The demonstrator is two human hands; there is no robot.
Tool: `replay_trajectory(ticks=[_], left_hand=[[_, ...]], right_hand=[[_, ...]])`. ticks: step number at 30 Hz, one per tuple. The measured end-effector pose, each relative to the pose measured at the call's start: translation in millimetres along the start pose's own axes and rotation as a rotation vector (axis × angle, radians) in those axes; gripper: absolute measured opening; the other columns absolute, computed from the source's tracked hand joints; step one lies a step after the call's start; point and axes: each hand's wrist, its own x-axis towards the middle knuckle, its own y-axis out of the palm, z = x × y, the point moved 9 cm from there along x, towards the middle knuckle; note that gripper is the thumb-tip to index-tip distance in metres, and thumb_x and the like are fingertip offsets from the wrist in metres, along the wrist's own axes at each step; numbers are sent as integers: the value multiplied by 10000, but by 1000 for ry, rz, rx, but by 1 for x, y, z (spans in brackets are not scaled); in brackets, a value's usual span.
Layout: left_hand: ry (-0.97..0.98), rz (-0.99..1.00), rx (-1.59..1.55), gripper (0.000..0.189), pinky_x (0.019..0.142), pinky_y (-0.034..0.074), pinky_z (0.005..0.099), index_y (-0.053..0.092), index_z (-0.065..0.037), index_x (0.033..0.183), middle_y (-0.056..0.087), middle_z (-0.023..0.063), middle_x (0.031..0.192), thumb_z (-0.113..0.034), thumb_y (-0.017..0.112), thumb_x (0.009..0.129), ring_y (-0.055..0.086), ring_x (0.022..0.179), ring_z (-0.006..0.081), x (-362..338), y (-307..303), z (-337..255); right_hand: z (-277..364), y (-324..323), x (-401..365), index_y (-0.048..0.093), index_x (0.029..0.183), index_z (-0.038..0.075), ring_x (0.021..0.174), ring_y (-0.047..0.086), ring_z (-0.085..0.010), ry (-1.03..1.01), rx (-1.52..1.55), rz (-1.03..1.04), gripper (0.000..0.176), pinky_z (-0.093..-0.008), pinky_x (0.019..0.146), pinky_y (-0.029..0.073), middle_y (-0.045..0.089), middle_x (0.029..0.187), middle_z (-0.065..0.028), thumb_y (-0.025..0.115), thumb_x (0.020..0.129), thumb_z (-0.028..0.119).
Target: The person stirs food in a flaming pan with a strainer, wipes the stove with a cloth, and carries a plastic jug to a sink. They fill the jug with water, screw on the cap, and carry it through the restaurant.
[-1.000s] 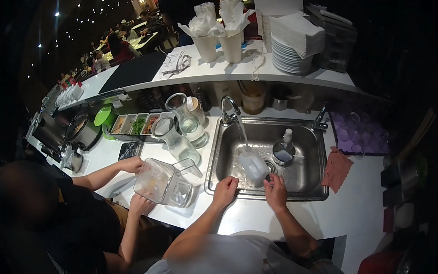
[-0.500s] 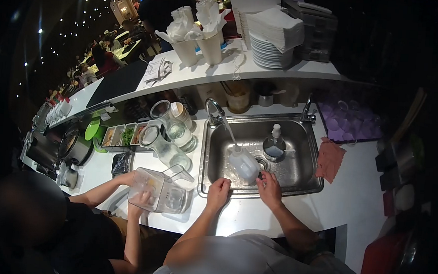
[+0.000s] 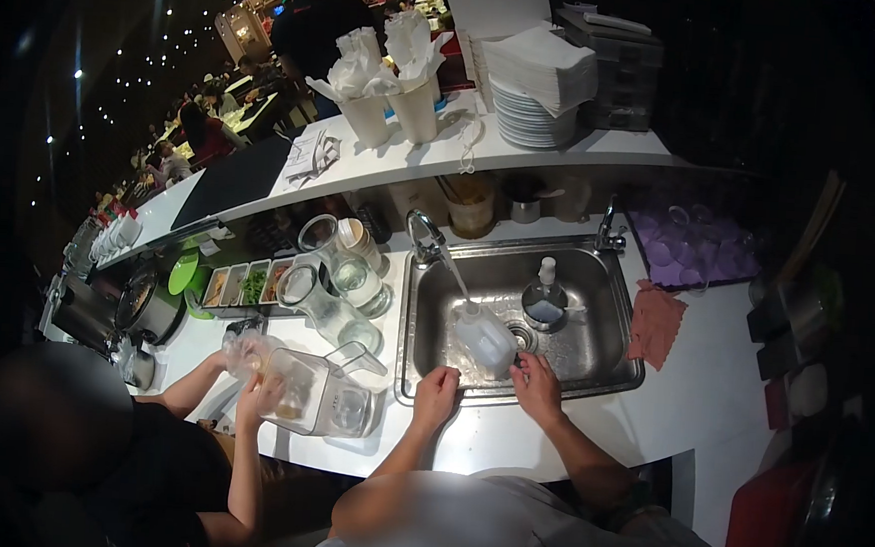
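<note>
A translucent white plastic jug (image 3: 486, 339) leans in the steel sink (image 3: 591, 295), its mouth under the left tap (image 3: 426, 233), from which water runs. My left hand (image 3: 437, 394) rests at the sink's front rim, fingers curled in. My right hand (image 3: 537, 388) is at the lower right of the jug, thumb and fingers closed together. A small dark bit shows at its fingertips; I cannot tell what it is. Behind the jug, a pump bottle (image 3: 546, 298) stands upright in the sink.
At left, a co-worker's hands (image 3: 262, 388) handle clear plastic over a clear pitcher (image 3: 315, 391). Glass carafes (image 3: 331, 302) stand left of the sink. To its right are a pink cloth (image 3: 658, 325) and glasses on a purple mat (image 3: 683, 274). Plates (image 3: 532, 119) are stacked on the raised shelf.
The co-worker's hands have moved up and left from the pitcher, now with crumpled clear plastic in them. My hands stay nearly in place, and water still runs onto the jug.
</note>
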Motion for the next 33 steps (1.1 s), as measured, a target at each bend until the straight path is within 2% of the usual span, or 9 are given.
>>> replay_trajectory(ticks=[1,3,5,10,18,24,26,30,33], left_hand=[[-4,6,11,298,634,462,273,662,4,945,640,52,732,-259,524,968,577,674,120,0,1,1],[43,-16,41,299,633,468,280,666,2,951,647,59,734,-259,521,967,589,674,127,0,0,0],[29,-21,22,308,663,483,325,680,-21,969,659,135,742,-301,554,957,624,690,213,0,-1,2],[-17,-13,5,300,665,486,321,682,-22,965,665,124,746,-293,554,959,629,696,205,-2,-1,-1],[50,-23,-3,290,669,490,321,683,-16,961,667,132,751,-274,550,951,642,711,210,1,-1,2],[15,-19,12,288,665,490,320,682,-13,960,665,128,741,-270,554,946,639,702,202,-1,-1,-1],[18,-4,29,314,644,467,274,674,4,954,652,56,737,-275,530,966,589,690,122,-2,-1,-4],[36,-21,31,315,649,471,276,676,3,952,659,64,745,-276,530,964,600,701,128,-1,-1,1],[38,-14,16,313,649,473,278,677,2,955,663,66,752,-274,530,963,605,702,130,-2,-1,-2]], right_hand=[[0,0,0,594,1151,28,900,659,-273,-22,-4,-15,324,-393,774,524,625,1030,-133,660,889,207],[1,-2,0,604,1141,16,875,661,-259,-49,-8,-38,318,-377,765,524,629,1007,-136,669,883,190],[-2,2,0,589,1148,21,928,649,-323,-31,19,5,321,-425,780,523,621,1052,-156,645,897,212],[3,-1,-1,588,1149,20,936,643,-333,-55,11,5,322,-431,780,521,621,1050,-163,643,896,211],[1,1,0,584,1146,14,925,639,-355,-50,4,15,327,-455,779,515,622,1045,-171,643,892,213],[-1,3,0,582,1148,16,929,641,-357,-47,30,18,326,-458,777,515,624,1051,-167,635,896,215],[5,-1,-1,581,1151,19,933,642,-350,-43,-5,26,326,-454,779,515,625,1053,-162,633,898,217],[3,2,-1,580,1155,22,936,642,-341,-60,-7,26,327,-449,782,516,627,1053,-156,632,899,220],[4,0,-1,613,1114,7,895,664,-291,-80,-31,-17,298,-402,766,534,640,1006,-145,650,888,197]])
